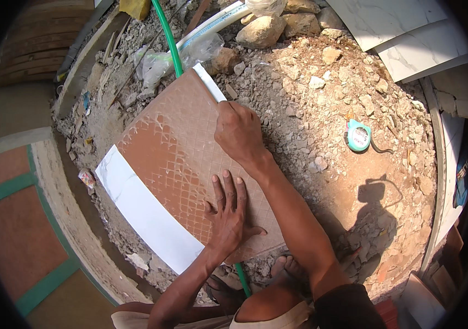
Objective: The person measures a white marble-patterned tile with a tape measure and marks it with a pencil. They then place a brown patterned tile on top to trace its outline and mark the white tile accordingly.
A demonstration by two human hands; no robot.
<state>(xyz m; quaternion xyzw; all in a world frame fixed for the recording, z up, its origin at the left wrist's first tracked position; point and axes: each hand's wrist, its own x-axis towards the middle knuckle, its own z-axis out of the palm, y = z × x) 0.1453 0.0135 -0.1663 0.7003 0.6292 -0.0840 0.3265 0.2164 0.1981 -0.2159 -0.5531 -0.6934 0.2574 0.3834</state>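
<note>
A large brown tile (162, 148), back side up with a raised diamond grid, lies on rubble. It rests over a white tile (146, 214) that sticks out at its near left edge and shows again at the far corner. My left hand (228, 211) presses flat on the brown tile, fingers spread. At the tile's far right edge my right hand (238, 131) is closed, gripping something small that I cannot make out.
A green tape measure (359, 135) lies on the stony ground to the right. A green hose (169, 41) runs under the tiles from the top. Rocks (261, 30) and white marble tiles (409, 38) sit at the back. A low painted wall (53, 197) borders the left.
</note>
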